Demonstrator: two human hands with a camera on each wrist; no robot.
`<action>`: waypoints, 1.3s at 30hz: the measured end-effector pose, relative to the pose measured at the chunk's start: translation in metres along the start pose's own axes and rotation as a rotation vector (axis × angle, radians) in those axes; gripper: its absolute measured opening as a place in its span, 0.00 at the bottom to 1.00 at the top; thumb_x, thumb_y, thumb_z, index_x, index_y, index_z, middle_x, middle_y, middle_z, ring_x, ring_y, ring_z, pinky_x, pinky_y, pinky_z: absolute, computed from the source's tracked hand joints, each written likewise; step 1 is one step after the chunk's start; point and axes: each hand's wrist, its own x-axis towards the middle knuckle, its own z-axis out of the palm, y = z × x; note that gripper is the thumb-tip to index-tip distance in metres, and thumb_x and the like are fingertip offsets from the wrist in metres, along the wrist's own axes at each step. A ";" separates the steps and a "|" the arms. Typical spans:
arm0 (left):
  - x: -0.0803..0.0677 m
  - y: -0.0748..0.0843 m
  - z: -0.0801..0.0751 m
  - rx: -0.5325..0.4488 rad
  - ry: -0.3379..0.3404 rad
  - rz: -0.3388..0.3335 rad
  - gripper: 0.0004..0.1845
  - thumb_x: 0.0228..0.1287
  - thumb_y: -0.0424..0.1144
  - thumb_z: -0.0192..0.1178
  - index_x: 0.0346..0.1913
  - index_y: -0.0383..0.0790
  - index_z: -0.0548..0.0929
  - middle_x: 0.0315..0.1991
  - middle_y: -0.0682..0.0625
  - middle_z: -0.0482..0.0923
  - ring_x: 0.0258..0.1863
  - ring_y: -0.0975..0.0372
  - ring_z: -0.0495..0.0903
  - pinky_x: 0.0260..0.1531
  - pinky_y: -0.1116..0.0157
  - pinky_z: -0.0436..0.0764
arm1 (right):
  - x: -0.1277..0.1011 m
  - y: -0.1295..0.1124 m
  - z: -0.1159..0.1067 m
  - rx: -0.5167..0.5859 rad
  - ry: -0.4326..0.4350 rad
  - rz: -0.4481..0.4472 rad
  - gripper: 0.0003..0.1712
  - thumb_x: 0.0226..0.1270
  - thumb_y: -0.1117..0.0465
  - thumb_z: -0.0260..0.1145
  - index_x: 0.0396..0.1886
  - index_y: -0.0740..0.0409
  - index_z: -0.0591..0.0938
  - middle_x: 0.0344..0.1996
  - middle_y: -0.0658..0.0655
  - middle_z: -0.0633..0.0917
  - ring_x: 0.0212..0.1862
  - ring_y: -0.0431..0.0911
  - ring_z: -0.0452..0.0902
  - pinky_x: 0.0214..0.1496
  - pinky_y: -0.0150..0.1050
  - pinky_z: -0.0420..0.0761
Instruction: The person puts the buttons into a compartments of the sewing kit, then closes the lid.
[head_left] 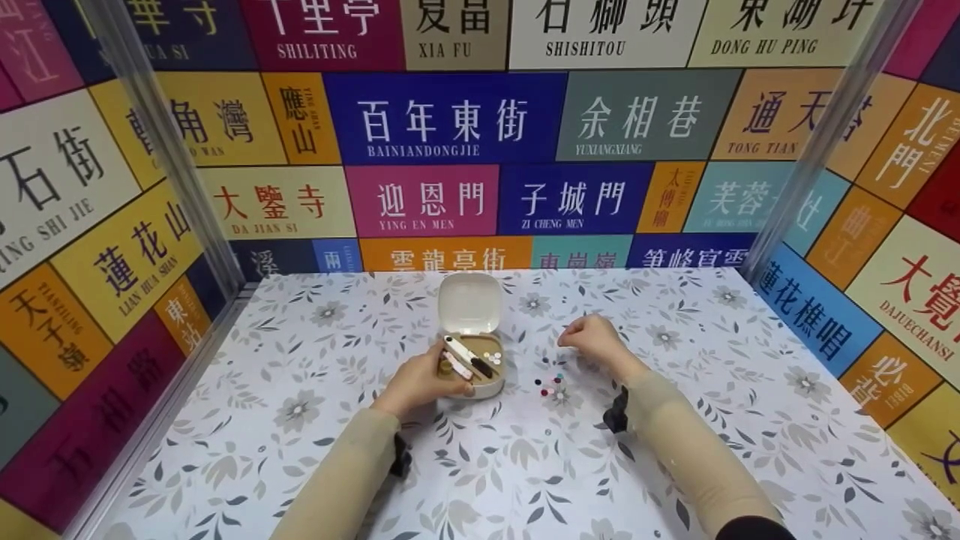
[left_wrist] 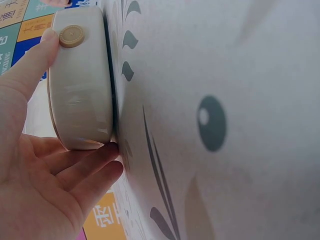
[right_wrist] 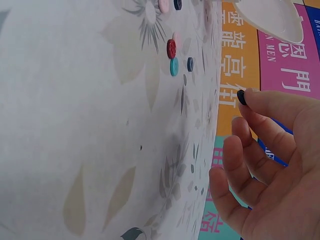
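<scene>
On table | left hand [head_left: 417, 382] grips case [head_left: 471, 360] | right hand [right_wrist: 265, 165] pinches dark button [right_wrist: 241, 97]

Bright, even light; soft shadows, slight blur.

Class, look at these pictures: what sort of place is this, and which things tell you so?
Probably a staged tabletop booth: sign-patterned walls enclose a floral-covered table holding an open sewing case and loose buttons.
</scene>
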 end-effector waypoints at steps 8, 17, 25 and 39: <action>-0.002 0.002 -0.001 -0.030 -0.012 -0.007 0.63 0.40 0.58 0.77 0.77 0.45 0.51 0.71 0.42 0.63 0.68 0.48 0.64 0.68 0.49 0.57 | 0.003 0.000 0.002 -0.008 0.009 -0.015 0.05 0.59 0.60 0.70 0.28 0.56 0.89 0.31 0.56 0.87 0.26 0.43 0.73 0.29 0.35 0.76; -0.003 0.002 -0.001 -0.045 -0.012 -0.012 0.64 0.39 0.58 0.77 0.77 0.46 0.50 0.71 0.42 0.63 0.67 0.48 0.64 0.69 0.50 0.56 | 0.005 -0.002 0.004 -0.036 0.008 -0.016 0.06 0.59 0.59 0.71 0.30 0.57 0.89 0.31 0.53 0.87 0.33 0.50 0.79 0.32 0.36 0.78; 0.000 0.000 0.000 -0.008 0.007 0.010 0.62 0.40 0.57 0.78 0.76 0.40 0.55 0.67 0.39 0.68 0.63 0.47 0.69 0.66 0.50 0.63 | 0.003 -0.007 0.007 -0.032 -0.007 0.005 0.07 0.61 0.58 0.70 0.32 0.57 0.89 0.33 0.56 0.87 0.35 0.54 0.80 0.31 0.38 0.78; 0.000 0.000 0.000 -0.040 -0.002 -0.001 0.63 0.38 0.57 0.78 0.76 0.43 0.54 0.68 0.42 0.68 0.65 0.49 0.68 0.67 0.50 0.60 | 0.005 -0.010 0.016 -0.037 0.003 -0.025 0.06 0.58 0.60 0.71 0.31 0.58 0.89 0.30 0.53 0.87 0.35 0.54 0.81 0.32 0.38 0.79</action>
